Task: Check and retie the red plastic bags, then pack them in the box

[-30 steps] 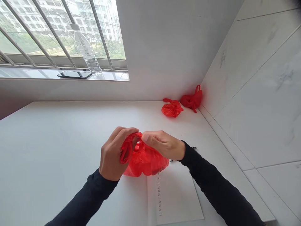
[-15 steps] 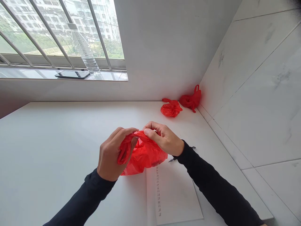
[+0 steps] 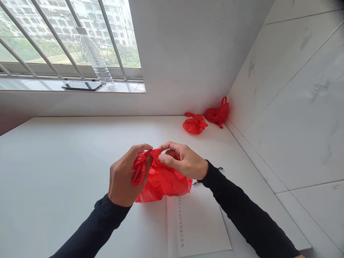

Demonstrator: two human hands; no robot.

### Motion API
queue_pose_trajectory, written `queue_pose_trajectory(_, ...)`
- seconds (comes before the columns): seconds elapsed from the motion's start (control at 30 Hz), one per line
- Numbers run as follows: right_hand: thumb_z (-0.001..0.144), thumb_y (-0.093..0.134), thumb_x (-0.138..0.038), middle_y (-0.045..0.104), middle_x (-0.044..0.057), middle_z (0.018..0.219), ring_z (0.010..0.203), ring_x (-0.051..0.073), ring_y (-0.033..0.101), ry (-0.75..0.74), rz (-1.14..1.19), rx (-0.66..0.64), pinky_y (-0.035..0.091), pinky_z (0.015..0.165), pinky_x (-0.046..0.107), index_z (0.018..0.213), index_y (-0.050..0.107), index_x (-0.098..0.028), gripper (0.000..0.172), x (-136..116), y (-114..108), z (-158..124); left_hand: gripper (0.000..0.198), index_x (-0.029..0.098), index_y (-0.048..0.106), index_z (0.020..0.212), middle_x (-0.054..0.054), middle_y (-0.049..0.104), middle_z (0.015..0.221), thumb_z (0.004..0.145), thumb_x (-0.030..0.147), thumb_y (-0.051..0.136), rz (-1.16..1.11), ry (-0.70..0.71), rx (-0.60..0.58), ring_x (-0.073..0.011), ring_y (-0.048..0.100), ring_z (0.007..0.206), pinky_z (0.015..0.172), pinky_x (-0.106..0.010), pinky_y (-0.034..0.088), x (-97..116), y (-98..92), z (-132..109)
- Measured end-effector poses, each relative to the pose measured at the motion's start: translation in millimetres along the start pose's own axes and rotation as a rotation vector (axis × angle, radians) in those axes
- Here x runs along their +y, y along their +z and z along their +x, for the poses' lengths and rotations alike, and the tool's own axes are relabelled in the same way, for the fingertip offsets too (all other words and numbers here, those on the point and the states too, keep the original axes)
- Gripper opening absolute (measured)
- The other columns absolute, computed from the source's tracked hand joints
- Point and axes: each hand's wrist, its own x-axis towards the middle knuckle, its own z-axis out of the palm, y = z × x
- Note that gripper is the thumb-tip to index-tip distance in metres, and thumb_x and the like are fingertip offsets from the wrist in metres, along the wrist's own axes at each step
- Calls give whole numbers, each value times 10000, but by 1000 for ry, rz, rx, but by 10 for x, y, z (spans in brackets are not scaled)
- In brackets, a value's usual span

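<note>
A thin red plastic bag [image 3: 172, 181] hangs between my two hands over the white table, partly covering the top of a notebook page. My left hand [image 3: 127, 175] is closed around its gathered handle part, and a loop of red plastic sticks out below the thumb. At the bag's upper edge, my right hand [image 3: 185, 159] pinches the plastic between thumb and fingers. What the bag contains, if anything, cannot be made out. Under it lies the notebook [image 3: 204, 225] with a column of handwritten numbers. A pen [image 3: 195, 183] shows partly beneath my right wrist.
Two bunched red plastic bags, one [image 3: 195, 124] nearer and another [image 3: 217, 114] in the corner, sit at the back of the white table [image 3: 67, 172]. On the windowsill are a water bottle [image 3: 100, 68] and a phone [image 3: 81, 86]. A tiled wall [image 3: 301, 118] bounds the right.
My right thumb and fingers have shifted slightly left and down along the bag's edge. The left hand has moved a little left, and the bag hangs slightly lower over the page.
</note>
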Motion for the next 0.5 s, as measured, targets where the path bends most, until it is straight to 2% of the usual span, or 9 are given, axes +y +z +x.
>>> queue_pose_trajectory(0.1, 956, 670, -443, 561, -46, 708, 589, 101, 475, -3, -22, 9, 388, 535, 225, 1097, 605, -204, 285, 9, -38, 1, 172, 249, 618, 1095, 16, 728, 935, 957, 153, 584, -1, -10, -47, -85, 600, 606, 576, -227, 485, 4, -4, -4)
queue_pose_trajectory(0.27, 992, 593, -304, 576, -47, 731, 624, 103, 515, -91, -27, 130, 429, 575, 222, 1019, 573, -223, 88, -22, -48, 3, 202, 242, 635, 1120, 18, 745, 972, 942, 146, 641, -54, 15, -66, -85, 672, 713, 655, -208, 523, 20, 16, 12)
queue_pose_trajectory(0.4, 1006, 561, -323, 582, -46, 758, 581, 101, 491, -107, -87, 226, 416, 546, 227, 1044, 533, -245, 91, -11, -19, 12, 252, 251, 654, 1167, 7, 753, 1040, 937, 148, 665, -73, 7, -86, -103, 699, 834, 763, -228, 549, 17, 43, 4)
queue_pose_trajectory(0.5, 1008, 567, -355, 570, -47, 770, 555, 96, 464, -109, -126, 268, 407, 532, 232, 1070, 540, -253, 123, 9, -22, 14, 275, 262, 666, 1194, 2, 752, 1043, 943, 150, 661, -93, -24, -93, -111, 695, 837, 766, -246, 554, 10, 45, -6)
